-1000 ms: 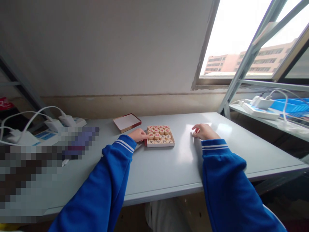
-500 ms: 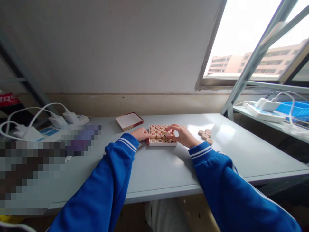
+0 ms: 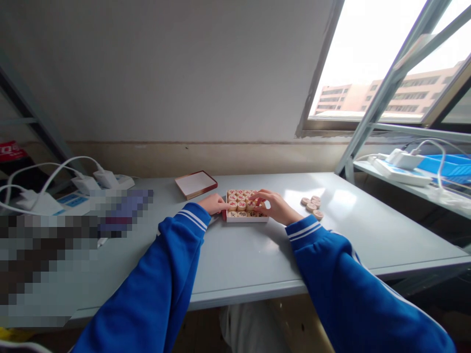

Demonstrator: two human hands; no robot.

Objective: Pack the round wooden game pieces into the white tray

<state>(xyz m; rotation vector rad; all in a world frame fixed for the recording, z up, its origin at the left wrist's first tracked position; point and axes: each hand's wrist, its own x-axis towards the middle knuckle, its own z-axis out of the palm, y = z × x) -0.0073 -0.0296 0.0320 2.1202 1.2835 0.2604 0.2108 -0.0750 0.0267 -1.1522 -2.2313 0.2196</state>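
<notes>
Here, one box (image 3: 247, 220) of pieces (image 3: 242, 206) on the table (image 3: 246, 260).
Left hand (image 3: 212, 203) bent at its nine-o'clock edge, right hand's (image 3: 274, 206) grip loosely bowed at three, holds unclear; one lid (image 3: 196, 184) at ten, five loose pieces (image 3: 311, 207) farther at three, table edge at six.

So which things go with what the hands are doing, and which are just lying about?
In use:
open box
round pieces inside it
loose round pieces
lid, probably the box's

Just lying about:
red-labelled bottle
left-side power strip
blue basket
</notes>
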